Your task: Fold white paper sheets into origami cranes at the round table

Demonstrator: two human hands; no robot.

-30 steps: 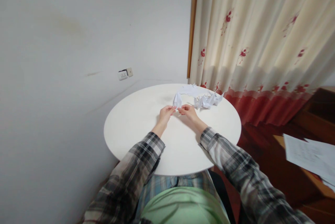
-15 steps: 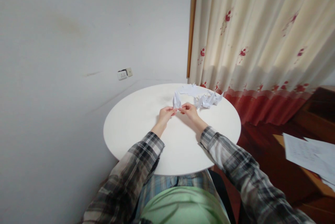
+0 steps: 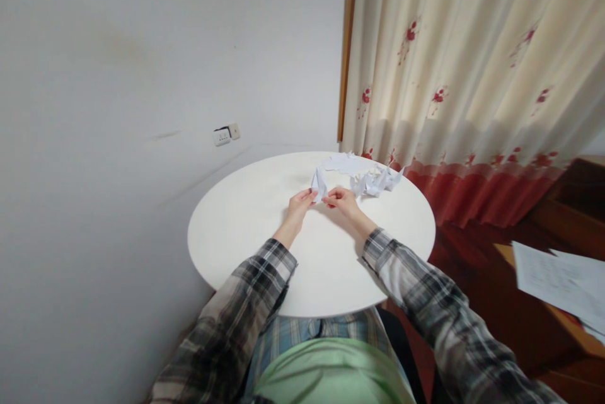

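Note:
A small piece of folded white paper [image 3: 319, 183] with a pointed top stands between my hands, over the middle of the round white table [image 3: 236, 227]. My left hand [image 3: 299, 205] pinches its lower left side between thumb and fingers. At the lower right edge, my right hand [image 3: 343, 200] is closed on the paper with its fingertips. Just beyond my right hand lie several folded white paper pieces [image 3: 375, 182] in a heap. Flat white paper [image 3: 343, 162] rests behind them near the far rim.
A pale wall with a socket [image 3: 221, 136] rises on the left. The flowered curtain [image 3: 454, 89] hangs behind the table on the right. Written sheets [image 3: 558, 281] lie on a wooden surface [image 3: 543, 328] at lower right.
The folded paper has turned slightly and tilts a little differently. My left fingers have shifted a bit up along its side; my right hand stays nearly in place.

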